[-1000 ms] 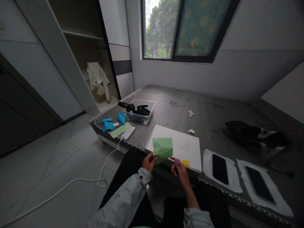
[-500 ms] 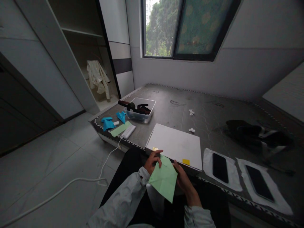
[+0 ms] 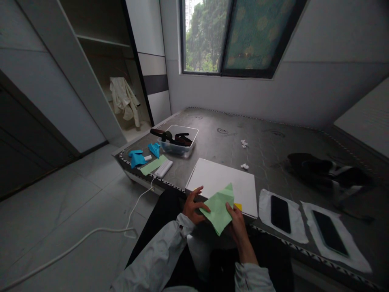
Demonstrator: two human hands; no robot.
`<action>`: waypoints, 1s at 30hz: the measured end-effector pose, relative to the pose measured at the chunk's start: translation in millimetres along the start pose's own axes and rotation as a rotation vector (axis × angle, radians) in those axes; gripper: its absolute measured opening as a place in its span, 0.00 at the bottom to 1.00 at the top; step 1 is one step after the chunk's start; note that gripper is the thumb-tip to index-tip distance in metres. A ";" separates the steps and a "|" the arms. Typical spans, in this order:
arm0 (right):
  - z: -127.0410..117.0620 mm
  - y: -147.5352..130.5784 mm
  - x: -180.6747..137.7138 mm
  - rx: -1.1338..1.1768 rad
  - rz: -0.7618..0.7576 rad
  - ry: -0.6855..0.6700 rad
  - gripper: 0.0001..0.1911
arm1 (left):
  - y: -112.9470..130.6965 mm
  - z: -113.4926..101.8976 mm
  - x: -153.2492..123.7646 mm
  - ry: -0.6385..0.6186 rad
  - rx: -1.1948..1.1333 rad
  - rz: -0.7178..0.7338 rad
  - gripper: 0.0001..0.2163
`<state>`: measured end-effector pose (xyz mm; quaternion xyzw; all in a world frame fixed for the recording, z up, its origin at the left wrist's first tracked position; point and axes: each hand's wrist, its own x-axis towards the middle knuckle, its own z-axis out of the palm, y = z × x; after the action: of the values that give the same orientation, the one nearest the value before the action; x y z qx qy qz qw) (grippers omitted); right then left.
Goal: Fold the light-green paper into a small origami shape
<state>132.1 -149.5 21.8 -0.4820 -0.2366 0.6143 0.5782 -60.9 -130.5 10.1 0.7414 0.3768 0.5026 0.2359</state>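
Observation:
A sheet of light green paper point(image 3: 219, 207), creased and partly folded, is held between my two hands over the front edge of a white box point(image 3: 223, 180). My left hand point(image 3: 193, 209) pinches the paper's left corner between thumb and a finger, its index finger raised. My right hand point(image 3: 237, 223) grips the right side, with the thumb on top and the other fingers behind, mostly hidden. Beside the right thumb, a yellow sticky note point(image 3: 238, 207) shows on the box, partly covered by the paper.
Left on the mattress point(image 3: 212, 142) are a clear plastic bin point(image 3: 182, 151) with dark belts, blue folded paper point(image 3: 137, 158), a green strip point(image 3: 153, 165) and a white power strip point(image 3: 164, 168). Two phones point(image 3: 280, 214) lie on white sheets at right, near a black bag point(image 3: 328, 170).
The green paper has turned and moved up over the box, its point now facing away from me. My right hand has shifted its thumb onto the paper's top face.

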 end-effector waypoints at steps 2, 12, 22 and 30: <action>0.9 -0.5 -0.4 0.014 -0.006 0.020 0.23 | 0.8 -1.3 0.9 0.012 -0.022 -0.088 0.09; -0.8 2.9 -1.0 -0.092 -0.002 -0.024 0.23 | -14.1 15.8 -0.7 0.136 -0.174 -0.639 0.13; 1.4 5.8 -0.6 -0.199 0.032 -0.099 0.25 | -10.0 16.2 -3.2 -0.028 -0.165 -0.636 0.14; 7.1 5.7 -4.9 -0.451 -0.116 -0.121 0.21 | -13.1 16.7 -4.6 -0.098 -0.131 -0.629 0.13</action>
<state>122.5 -153.5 21.6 -0.5469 -0.4293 0.5396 0.4748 -50.7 -125.8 -8.4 0.5954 0.5424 0.3920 0.4446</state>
